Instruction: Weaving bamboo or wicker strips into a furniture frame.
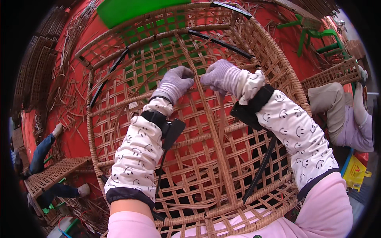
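A large brown woven rattan frame [174,141] with an open lattice and raised sides lies in front of me. Down its middle runs a pole [214,135], its far part wrapped in rattan. My left hand [177,82], in a striped lilac glove, is closed just left of this pole; whatever its fingertips pinch is hidden. On the other side, my gloved right hand [222,77] is closed close against the pole. A flat rattan strand [222,113] hangs from beneath its fingers. Black straps [222,43] cross the frame's corners.
Under the frame's far end is a green panel [135,10]. Loose rattan strips [73,119] litter the red floor. Other people sit at the left, by a woven panel [59,172], and at the right, near another woven piece [333,73]. A green stool [329,41] stands far right.
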`<action>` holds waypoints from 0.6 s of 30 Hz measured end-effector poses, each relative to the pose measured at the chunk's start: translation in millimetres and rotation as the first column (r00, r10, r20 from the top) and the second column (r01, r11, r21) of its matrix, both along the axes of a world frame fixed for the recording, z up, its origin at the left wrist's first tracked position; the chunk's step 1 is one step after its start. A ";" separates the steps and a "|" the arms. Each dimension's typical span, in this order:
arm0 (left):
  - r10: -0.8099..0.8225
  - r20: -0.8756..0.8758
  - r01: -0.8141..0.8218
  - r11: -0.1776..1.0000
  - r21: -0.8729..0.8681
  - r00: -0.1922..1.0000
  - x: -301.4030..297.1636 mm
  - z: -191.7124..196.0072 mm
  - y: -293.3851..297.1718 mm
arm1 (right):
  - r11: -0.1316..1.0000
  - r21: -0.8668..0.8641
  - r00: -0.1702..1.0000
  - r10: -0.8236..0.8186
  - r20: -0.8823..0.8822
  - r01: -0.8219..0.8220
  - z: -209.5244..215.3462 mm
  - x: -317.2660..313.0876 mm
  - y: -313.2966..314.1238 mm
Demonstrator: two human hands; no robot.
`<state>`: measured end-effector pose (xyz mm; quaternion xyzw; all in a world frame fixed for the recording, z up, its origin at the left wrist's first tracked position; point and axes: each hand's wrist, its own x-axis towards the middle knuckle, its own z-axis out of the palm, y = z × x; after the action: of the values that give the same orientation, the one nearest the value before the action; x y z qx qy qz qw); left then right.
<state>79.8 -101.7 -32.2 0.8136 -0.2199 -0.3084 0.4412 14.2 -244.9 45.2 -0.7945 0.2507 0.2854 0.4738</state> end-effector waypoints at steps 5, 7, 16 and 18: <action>0.040 -0.001 -0.040 0.998 -0.044 0.999 -6.9 0.8 0.4 | 0.995 -0.102 0.999 -0.014 -0.045 0.009 5.4 -3.5 -2.6; 0.087 0.092 -0.083 0.995 -0.046 0.992 -6.2 -3.7 -4.1 | 1.000 -0.027 0.998 -0.018 -0.053 0.017 5.0 -5.8 -8.2; 0.153 -0.259 -0.124 0.984 0.125 0.954 22.9 5.1 -23.2 | 0.928 -0.291 0.958 0.270 0.093 -0.233 -35.9 -8.9 -15.5; 0.193 -0.440 -0.232 0.972 -0.037 0.877 22.7 1.6 -20.4 | 0.767 -0.587 0.840 0.479 0.255 -0.259 -36.4 11.1 -31.6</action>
<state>102.4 -122.1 -30.6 0.7234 -0.0390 -0.4212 0.5456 25.3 -276.5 8.8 -0.9678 0.0553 0.1297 0.2086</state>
